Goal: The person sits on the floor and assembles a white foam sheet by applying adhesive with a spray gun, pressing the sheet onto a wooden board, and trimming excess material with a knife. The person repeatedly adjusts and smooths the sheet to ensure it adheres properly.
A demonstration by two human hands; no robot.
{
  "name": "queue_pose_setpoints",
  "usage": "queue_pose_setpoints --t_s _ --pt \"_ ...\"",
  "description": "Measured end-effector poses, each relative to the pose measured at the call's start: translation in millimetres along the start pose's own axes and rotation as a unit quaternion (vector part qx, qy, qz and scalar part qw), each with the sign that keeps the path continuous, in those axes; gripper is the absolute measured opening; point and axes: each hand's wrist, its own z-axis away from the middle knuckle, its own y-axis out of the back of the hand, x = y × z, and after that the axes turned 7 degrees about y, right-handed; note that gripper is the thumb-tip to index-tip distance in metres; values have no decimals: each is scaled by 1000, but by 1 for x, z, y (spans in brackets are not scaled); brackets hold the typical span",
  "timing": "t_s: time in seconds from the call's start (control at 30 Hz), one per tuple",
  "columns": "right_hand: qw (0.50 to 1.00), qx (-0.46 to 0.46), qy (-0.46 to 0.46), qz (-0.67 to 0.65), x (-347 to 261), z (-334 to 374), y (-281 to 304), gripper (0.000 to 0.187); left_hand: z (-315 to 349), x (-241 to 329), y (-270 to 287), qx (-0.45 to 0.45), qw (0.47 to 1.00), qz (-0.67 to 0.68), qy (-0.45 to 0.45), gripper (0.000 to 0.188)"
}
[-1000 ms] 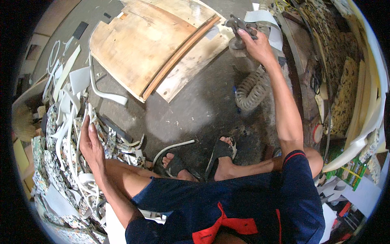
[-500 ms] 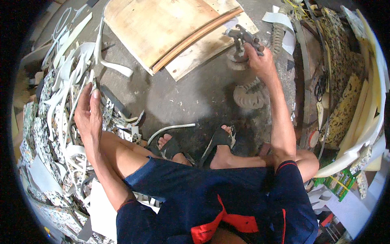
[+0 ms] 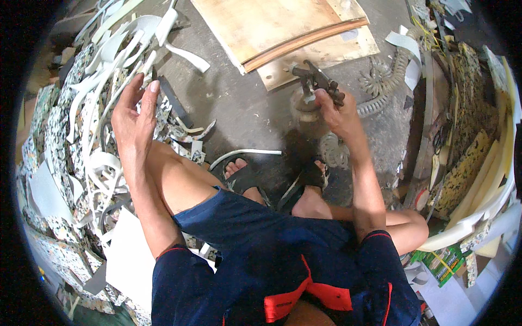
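Observation:
My right hand (image 3: 340,115) is wrapped round the handle of a dark, stained spray gun (image 3: 308,82) with a round cup below it. The gun is above the floor, just on the near side of a pale plywood board (image 3: 353,46). On that board lies a curved wooden panel (image 3: 283,24) with a layered edge. My left hand (image 3: 135,122) is raised in front of the scrap heap, its thumb and fingers apart and nothing in it. White foam strips (image 3: 122,54) lie behind its fingertips.
A coiled clear hose (image 3: 372,103) runs over the floor beside my right hand. Speckled foam slabs (image 3: 41,201) and offcuts are heaped at left. More foam sheets (image 3: 465,179) stand at right. A thin white strip (image 3: 247,152) lies before my sandalled feet.
My right hand has drawn the spray gun back from the board toward me. My left hand stays raised and empty. The whole view has shifted, with the board now further up and right.

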Motion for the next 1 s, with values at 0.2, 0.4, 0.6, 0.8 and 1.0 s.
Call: queue_pose_setpoints --t_s 0.2,0.4,0.6,0.8,1.0 --pt "999 -48 -9 -18 -10 7 -17 28 2 -6 10 -26 998 26 53 58" --pt "998 -51 -29 -8 -12 0 -17 31 1 -13 12 14 1000 -1 18 59" --pt "991 96 36 82 -7 -12 -10 31 0 -14 14 1 1000 18 24 59" --pt "991 86 64 80 -4 7 -9 24 -2 -13 12 -3 1000 26 12 64" --pt "1000 -6 10 -29 4 36 -35 25 -3 -8 8 -20 999 44 23 65"
